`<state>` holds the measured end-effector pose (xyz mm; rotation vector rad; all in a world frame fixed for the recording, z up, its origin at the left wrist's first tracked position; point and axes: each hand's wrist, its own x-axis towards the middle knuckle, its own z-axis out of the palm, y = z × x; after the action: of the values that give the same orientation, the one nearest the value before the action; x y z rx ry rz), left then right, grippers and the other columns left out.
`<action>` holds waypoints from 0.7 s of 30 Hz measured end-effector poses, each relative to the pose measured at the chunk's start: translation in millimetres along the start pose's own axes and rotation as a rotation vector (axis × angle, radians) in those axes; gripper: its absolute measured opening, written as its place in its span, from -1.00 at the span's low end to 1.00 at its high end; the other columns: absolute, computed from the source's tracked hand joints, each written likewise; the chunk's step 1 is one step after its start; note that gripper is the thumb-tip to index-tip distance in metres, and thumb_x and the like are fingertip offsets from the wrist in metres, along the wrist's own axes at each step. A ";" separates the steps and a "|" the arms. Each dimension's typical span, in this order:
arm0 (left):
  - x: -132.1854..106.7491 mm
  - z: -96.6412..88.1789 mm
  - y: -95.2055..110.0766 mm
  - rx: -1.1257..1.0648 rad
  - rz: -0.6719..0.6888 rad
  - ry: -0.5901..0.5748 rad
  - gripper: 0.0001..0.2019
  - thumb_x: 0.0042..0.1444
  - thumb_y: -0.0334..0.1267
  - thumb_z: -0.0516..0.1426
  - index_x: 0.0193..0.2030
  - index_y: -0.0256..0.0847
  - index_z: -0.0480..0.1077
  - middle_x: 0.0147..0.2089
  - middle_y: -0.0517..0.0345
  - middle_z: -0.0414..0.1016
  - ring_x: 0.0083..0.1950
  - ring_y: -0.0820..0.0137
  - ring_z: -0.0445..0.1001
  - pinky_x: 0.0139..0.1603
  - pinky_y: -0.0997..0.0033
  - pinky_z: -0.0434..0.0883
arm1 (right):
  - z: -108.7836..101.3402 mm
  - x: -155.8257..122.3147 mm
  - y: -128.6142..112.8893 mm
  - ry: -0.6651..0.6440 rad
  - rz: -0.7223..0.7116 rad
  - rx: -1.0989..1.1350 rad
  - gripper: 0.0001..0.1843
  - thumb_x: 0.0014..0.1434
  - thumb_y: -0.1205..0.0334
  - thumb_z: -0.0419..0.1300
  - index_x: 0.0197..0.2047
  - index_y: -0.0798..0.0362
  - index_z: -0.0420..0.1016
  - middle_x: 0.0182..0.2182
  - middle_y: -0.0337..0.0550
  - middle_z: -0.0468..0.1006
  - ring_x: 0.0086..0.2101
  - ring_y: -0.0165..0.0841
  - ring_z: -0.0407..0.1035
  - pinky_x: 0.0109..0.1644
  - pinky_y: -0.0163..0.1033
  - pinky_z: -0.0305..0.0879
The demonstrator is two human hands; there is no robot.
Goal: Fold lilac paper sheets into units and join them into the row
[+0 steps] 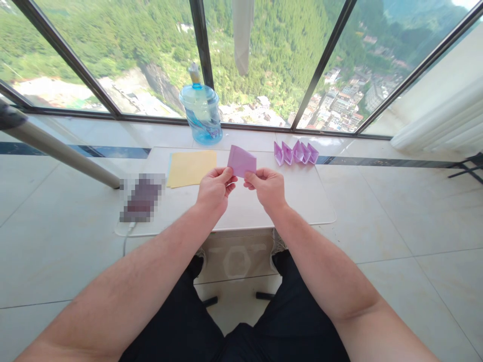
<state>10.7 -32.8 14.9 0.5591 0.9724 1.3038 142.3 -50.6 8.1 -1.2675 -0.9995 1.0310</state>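
Note:
A folded piece of purple paper (pixel 242 161) is held up over the white table (pixel 241 211). My left hand (pixel 215 188) pinches its lower left corner between thumb and fingers. On the lower right corner, my right hand (pixel 267 187) has the same kind of pinch. Sheets of yellow paper (pixel 192 168) lie flat on the table, left of the held piece, with a light blue edge showing under them. Several folded purple paper boats (pixel 296 152) stand in a row at the table's back right.
A blue water jug (pixel 202 113) stands behind the table by the window. A blurred-out dark object (pixel 141 198) with a white cable (pixel 130 229) lies at the table's left. A grey pole (pixel 64 148) slants in from the left. White curtain (pixel 437 118) hangs at right.

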 end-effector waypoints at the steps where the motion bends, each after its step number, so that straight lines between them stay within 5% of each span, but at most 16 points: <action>1: -0.1 0.6 0.0 -0.004 0.007 0.008 -0.71 -0.13 -0.26 0.43 -0.44 -0.23 0.39 -0.47 0.22 0.47 -0.43 0.52 0.42 -0.38 0.51 0.29 | 0.8 -0.2 -0.1 0.005 -0.003 0.005 -0.71 -0.02 0.01 0.40 -0.46 0.05 0.52 -0.57 -0.20 0.59 -0.50 -0.35 0.50 -0.36 -0.26 0.42; 11: 2.9 0.8 1.4 -0.040 0.027 0.047 -0.75 -0.12 -0.31 0.41 -0.46 -0.27 0.40 -0.54 0.23 0.41 -0.49 0.55 0.36 -0.43 0.53 0.27 | 5.4 -2.6 -4.2 -0.006 0.048 0.045 -0.72 -0.07 0.03 0.42 -0.45 0.07 0.55 -0.58 -0.19 0.59 -0.48 -0.30 0.54 -0.36 -0.24 0.48; 21: -13.0 3.9 -10.0 -0.018 -0.039 -0.115 -0.60 -0.29 -0.15 0.49 -0.43 -0.23 0.40 -0.45 0.26 0.45 -0.38 0.51 0.44 -0.35 0.50 0.32 | 0.7 2.0 -3.2 -0.003 -0.038 0.079 -0.65 -0.12 0.00 0.44 -0.35 0.08 0.60 -0.48 -0.28 0.53 -0.43 -0.39 0.35 -0.30 -0.24 0.36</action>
<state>19.7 -46.8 12.3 0.5922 0.8722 1.2313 142.3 -48.5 11.3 -1.1786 -0.9719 1.0336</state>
